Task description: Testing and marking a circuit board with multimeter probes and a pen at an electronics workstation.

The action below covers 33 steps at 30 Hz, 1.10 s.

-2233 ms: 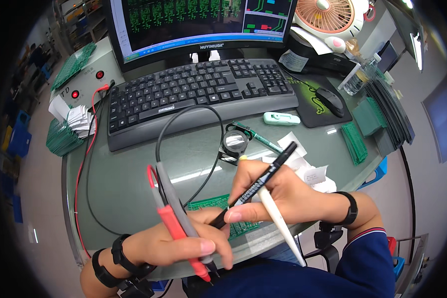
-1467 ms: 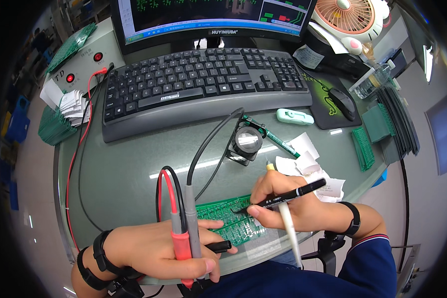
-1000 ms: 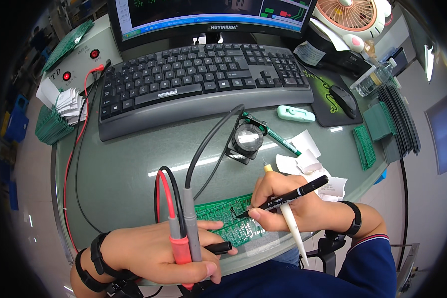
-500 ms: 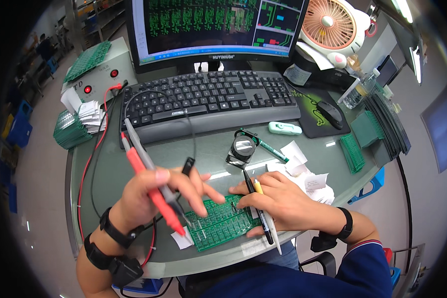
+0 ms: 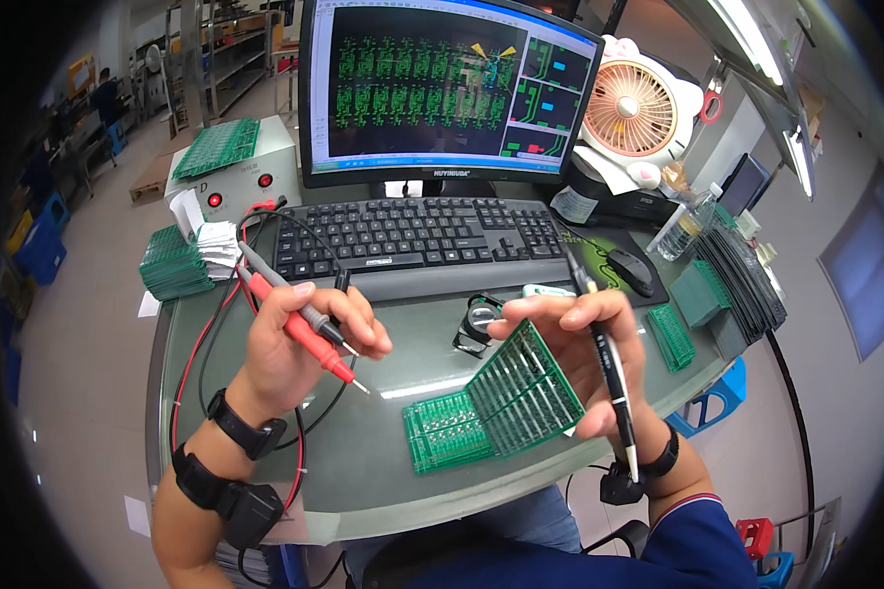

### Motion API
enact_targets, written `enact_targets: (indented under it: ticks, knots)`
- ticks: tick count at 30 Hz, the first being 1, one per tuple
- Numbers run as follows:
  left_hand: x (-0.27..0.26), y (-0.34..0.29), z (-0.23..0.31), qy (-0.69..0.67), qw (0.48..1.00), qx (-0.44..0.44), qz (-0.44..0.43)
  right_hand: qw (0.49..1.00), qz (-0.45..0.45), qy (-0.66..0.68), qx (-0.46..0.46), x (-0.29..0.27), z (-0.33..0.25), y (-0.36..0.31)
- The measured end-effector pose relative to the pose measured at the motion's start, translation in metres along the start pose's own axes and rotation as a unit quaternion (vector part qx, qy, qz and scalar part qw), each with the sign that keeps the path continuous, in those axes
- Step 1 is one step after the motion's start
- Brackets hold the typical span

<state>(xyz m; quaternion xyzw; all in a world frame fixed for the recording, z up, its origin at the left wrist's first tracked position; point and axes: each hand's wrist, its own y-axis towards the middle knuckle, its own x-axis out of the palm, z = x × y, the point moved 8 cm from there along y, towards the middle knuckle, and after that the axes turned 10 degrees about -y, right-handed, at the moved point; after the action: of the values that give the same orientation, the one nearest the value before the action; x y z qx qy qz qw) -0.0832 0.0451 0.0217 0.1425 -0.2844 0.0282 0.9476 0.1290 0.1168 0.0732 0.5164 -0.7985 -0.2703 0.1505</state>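
My left hand (image 5: pixel 304 339) is closed around two test probes, a red probe (image 5: pixel 309 344) and a grey-black probe (image 5: pixel 300 306), with their metal tips bare in the air left of the boards. In my right hand (image 5: pixel 599 344) a green circuit board panel (image 5: pixel 525 393) is gripped by its right side and tilted up steeply. A black and white pen (image 5: pixel 611 378) is also tucked between that hand's fingers. Flat on the desk under the tilted panel's left edge lies another green circuit board panel (image 5: pixel 447 432); part of it is hidden. A black loupe (image 5: pixel 479 319) stands just beyond.
A keyboard (image 5: pixel 413 236) lies below the monitor (image 5: pixel 422 98), with a mouse (image 5: pixel 630 272) to its right. Boards are stacked on the left (image 5: pixel 174 265) and right (image 5: pixel 670 336). A grey box (image 5: pixel 246 177), bottle (image 5: pixel 688 226) and fan (image 5: pixel 629 108) stand around. Probe cables (image 5: pixel 201 358) trail at left.
My right hand has raised a circuit board panel from the desk into a steep tilt. My left hand has drawn the probes up and away. Yellow markers now show on the monitor; the view has shifted.
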Motion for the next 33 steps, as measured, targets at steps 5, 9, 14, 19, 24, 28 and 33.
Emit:
enact_targets:
  ticks: [5, 9, 14, 19, 24, 28, 33]
  knots:
    - [-0.006, -0.018, 0.001, 0.015, 0.998, -0.064, -0.014, 0.853, -0.223, -0.468, -0.051, 0.071, -0.004, 0.022]
    - [-0.040, -0.027, -0.012, 0.012, 0.990, -0.135, 0.043, 0.782, -0.297, -0.545, -0.061, 0.108, 0.053, 0.000]
    - [-0.043, -0.035, -0.025, 0.020, 0.971, -0.237, 0.041, 0.850, -0.210, -0.483, -0.021, 0.076, 0.050, 0.006]
    - [-0.040, -0.044, -0.030, 0.030, 0.952, -0.301, 0.054, 0.948, -0.061, -0.110, 0.293, 0.047, 0.080, -0.009]
    - [-0.030, -0.052, -0.040, 0.075, 0.923, -0.378, 0.004, 0.950, -0.094, -0.145, 0.260, 0.044, 0.105, -0.024]
    - [-0.026, -0.059, -0.043, 0.112, 0.912, -0.394, 0.017, 0.948, -0.108, -0.168, 0.246, 0.047, 0.106, -0.025]
    - [-0.022, -0.057, -0.044, 0.131, 0.917, -0.378, -0.010, 0.957, -0.062, -0.194, 0.207, 0.045, 0.101, -0.022]
